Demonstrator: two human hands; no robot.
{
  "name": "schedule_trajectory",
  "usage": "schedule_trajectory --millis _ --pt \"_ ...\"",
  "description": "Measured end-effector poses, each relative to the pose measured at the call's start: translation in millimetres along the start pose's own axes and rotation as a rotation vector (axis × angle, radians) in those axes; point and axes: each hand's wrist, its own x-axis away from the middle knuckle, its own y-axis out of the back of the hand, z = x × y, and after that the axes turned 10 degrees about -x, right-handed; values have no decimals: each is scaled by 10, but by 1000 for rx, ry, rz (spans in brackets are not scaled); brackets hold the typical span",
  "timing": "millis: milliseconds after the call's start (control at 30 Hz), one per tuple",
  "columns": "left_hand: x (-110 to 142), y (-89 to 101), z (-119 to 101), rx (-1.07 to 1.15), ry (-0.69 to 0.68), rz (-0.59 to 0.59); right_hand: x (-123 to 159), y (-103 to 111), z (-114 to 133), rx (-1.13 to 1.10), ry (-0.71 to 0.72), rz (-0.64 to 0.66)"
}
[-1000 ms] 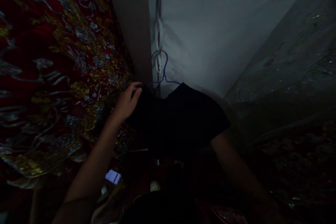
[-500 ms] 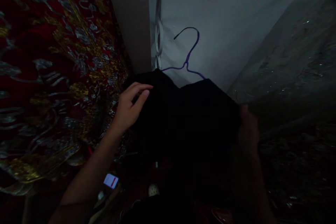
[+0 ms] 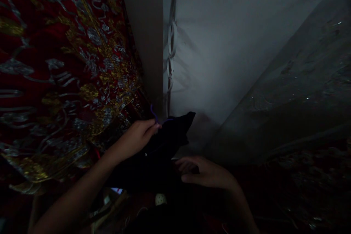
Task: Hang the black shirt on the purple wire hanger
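My left hand (image 3: 137, 139) is closed on the top of a black garment (image 3: 167, 142), pinching it where a purple wire hanger (image 3: 156, 119) pokes out. Only a small loop of the hanger shows above my fingers. My right hand (image 3: 204, 172) lies lower and to the right, fingers curled against the garment's dark lower part. The garment hangs bunched between both hands, in front of the white wall corner.
A red cloth with gold and silver embroidery (image 3: 63, 69) hangs close on the left. A white chain of rings (image 3: 171, 44) runs down the wall corner. A sheer sparkly cover (image 3: 296, 80) slopes on the right. Small items (image 3: 161, 199) lie in the dark below.
The garment came down from the wall and bunched up; the hanger hook, high before, is now almost hidden at my left hand. My right hand moved in from the right edge.
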Motion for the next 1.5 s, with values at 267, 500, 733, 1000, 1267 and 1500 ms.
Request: schedule_trajectory --millis 267,500,733,1000,1267,1500 --pt "-1148 705 -223 -105 -164 -353 -198 -144 -116 -143 -5 163" --pt "-1442 603 -261 28 -156 4 -465 -207 -221 -172 29 -68" --pt "-1275 449 -58 -99 -261 -200 -1316 -120 -391 7 -187 -605" --pt "-672 -112 313 -268 -269 -853 -1614 -164 -824 -56 -202 -772" --pt "498 -2115 937 159 253 -684 -1242 -504 -964 -242 -66 -765" --pt "378 -2369 931 254 239 -404 -1138 -521 -817 -404 30 -639"
